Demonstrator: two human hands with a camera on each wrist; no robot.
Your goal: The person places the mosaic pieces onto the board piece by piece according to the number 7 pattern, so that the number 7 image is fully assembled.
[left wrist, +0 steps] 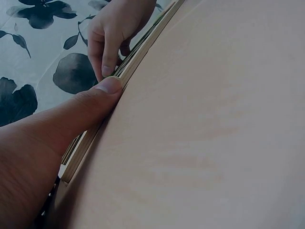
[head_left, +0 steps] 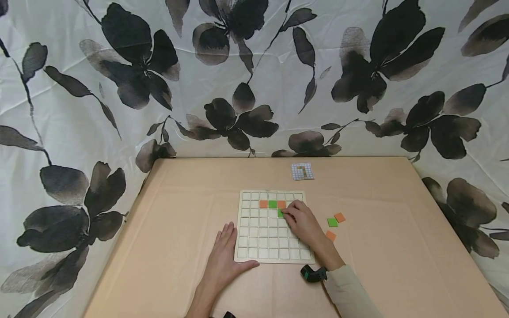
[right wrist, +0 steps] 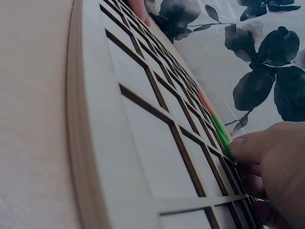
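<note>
A pale wooden grid board (head_left: 253,255) lies on the table. In its second row sit an orange square tile (head_left: 263,204), a green tile (head_left: 272,204) and another orange tile (head_left: 281,204). Just below the right one, my right hand (head_left: 303,221) has thumb and fingertips on a second green tile (head_left: 280,213), at a cell of the board. The right wrist view shows the thumb against this green tile (right wrist: 223,138), the other fingers curled. My left hand (head_left: 224,256) rests at the board's lower left corner, fingers straight along the left side and thumb (left wrist: 110,86) touching the near edge.
Right of the board lie a loose green tile (head_left: 332,222) and two orange tiles, one farther back (head_left: 339,217) and one nearer (head_left: 331,235). A small patterned grid card (head_left: 302,171) lies behind the board. Floral cloth (head_left: 238,66) hangs behind the table (head_left: 179,203).
</note>
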